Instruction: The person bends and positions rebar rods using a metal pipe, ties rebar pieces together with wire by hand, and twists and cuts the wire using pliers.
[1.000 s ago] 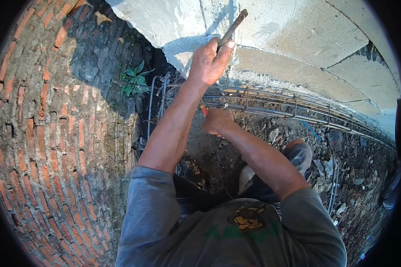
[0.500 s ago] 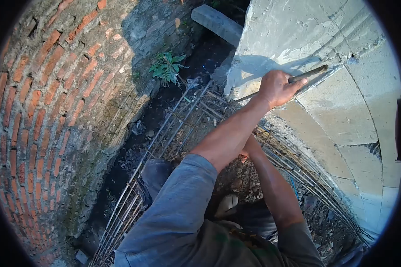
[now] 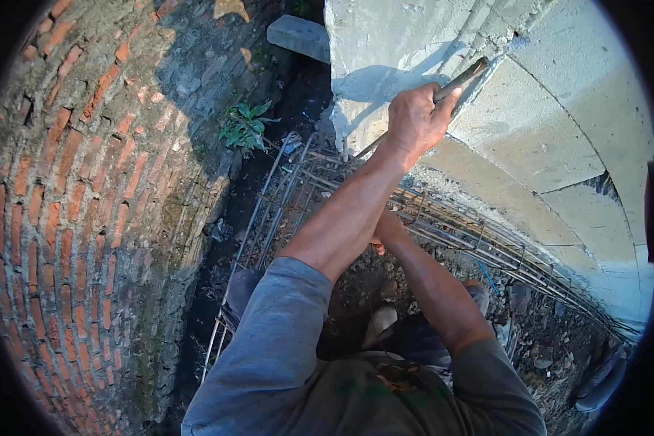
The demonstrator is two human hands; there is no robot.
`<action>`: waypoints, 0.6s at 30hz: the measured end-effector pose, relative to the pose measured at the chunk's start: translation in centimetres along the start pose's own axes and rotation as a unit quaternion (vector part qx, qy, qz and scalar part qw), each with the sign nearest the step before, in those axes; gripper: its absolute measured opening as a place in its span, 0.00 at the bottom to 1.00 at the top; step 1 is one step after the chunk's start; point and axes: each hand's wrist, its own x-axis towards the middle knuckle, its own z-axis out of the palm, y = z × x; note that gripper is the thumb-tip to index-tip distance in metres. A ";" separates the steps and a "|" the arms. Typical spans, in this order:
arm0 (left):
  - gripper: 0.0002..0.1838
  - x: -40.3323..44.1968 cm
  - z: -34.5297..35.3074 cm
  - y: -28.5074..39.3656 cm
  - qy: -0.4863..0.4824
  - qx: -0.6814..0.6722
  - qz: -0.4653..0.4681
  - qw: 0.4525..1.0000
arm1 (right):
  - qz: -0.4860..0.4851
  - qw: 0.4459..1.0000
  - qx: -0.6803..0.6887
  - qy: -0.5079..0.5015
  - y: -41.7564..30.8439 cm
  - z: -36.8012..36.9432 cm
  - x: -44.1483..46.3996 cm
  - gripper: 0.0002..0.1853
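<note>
My left hand [image 3: 418,120] is closed around a long, narrow dark rod [image 3: 461,78], beside the grey concrete block wall [image 3: 552,116]. The rod slants from lower left to upper right; its worn upper end lies close to a mortar seam. Its lower part passes behind my left wrist and shows again as a thin length on the other side. My right hand [image 3: 389,231] is lower down, near the steel rebar cage [image 3: 443,231]. My left forearm covers most of it; only a fingertip and the back of the hand show, so its grip cannot be made out.
A rough brick wall [image 3: 73,240] rises on the left. Between it and the rebar runs a dark ditch [image 3: 214,254] with a leafy plant [image 3: 244,129]. A concrete beam [image 3: 298,38] crosses at the back. Rubble [image 3: 538,349] covers the ground at my feet.
The view has shifted, so the walls and rebar sit further left and higher. The rod looks steeper in the picture. My left hand still holds it; my right hand stays low.
</note>
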 end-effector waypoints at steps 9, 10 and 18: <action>0.28 4.2 -11.0 -2.8 0.067 -0.144 -0.059 0.986 | 0.093 0.987 -0.128 -0.022 -1.6 -2.4 -0.8 0.15; 0.27 3.8 -10.8 -2.3 0.083 -0.142 -0.060 0.985 | 0.079 0.984 -0.157 -0.011 -1.5 -2.4 -0.4 0.16; 0.23 3.7 -9.4 -3.2 0.132 -0.164 -0.006 0.978 | 0.076 0.985 -0.155 0.029 -1.3 -1.2 0.2 0.21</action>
